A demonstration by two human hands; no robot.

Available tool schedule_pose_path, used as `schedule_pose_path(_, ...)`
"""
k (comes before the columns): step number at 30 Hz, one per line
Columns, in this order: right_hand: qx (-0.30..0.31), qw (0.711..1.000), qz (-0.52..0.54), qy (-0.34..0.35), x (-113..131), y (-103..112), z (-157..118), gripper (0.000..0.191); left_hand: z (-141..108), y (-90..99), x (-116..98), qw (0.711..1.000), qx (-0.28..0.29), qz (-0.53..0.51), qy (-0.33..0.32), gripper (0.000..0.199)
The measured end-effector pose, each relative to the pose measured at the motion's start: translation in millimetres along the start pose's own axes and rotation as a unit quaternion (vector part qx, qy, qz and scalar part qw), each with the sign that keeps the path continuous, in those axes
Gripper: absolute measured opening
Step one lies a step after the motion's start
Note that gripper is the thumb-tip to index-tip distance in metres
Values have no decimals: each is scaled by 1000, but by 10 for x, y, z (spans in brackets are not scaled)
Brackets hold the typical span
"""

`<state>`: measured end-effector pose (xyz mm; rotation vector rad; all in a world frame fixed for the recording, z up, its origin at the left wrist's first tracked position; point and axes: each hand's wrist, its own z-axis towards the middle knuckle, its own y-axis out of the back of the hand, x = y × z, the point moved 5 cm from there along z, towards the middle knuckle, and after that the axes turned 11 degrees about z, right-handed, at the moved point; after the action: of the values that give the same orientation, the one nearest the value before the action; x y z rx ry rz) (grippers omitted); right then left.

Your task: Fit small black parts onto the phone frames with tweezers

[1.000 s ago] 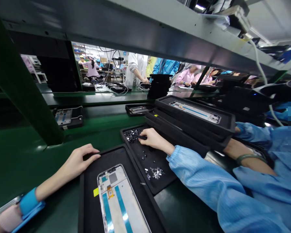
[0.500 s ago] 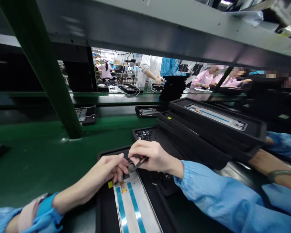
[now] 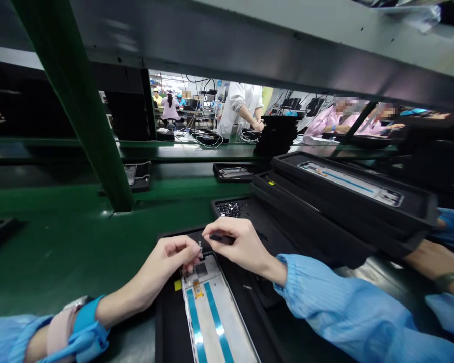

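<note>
A silvery phone frame (image 3: pixel 212 302) with two blue strips and an orange flex piece lies in a black foam tray (image 3: pixel 166 322). My left hand (image 3: pixel 176 257) is over the frame's top left corner, thumb and fingertips pinching a small grey part (image 3: pixel 200 249) whose kind I cannot make out. My right hand (image 3: pixel 245 247) is closed around dark tweezers (image 3: pixel 222 238), mostly hidden by the fingers, above the tray's top edge. The right fingertips are close to the small part but apart from it.
Behind my right hand, a black tray (image 3: pixel 257 204) holds many tiny dark parts (image 3: pixel 230 208). Stacked foam trays (image 3: pixel 348 201) carry another phone frame (image 3: pixel 350 182) at right, beside a co-worker's arm (image 3: pixel 431 262). A green post (image 3: pixel 94 131) stands at left; a shelf beam (image 3: pixel 219 50) crosses overhead.
The tweezers have drawn back from the frame's top end and tilted into my right hand. My left fingers have closed into a pinch, uncovering more of the frame. The view has shifted slightly.
</note>
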<state>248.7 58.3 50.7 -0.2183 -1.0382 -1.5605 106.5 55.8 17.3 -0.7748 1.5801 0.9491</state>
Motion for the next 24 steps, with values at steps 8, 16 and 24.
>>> schedule_pose_path(8, 42, 935, 226, -270, -153, -106, -31, 21, -3, -1, -16, 996, -9, 76, -35, 31)
schedule_pose_path(16, 71, 924, 234, -295, -112, -115, -41, 22, 2, -20, 4, 992, -1, 117, -38, 36)
schedule_pose_path(24, 110, 926, 219, -289, -105, -108, -32, 24, 8, -25, -14, 993, -3, 115, -38, 33)
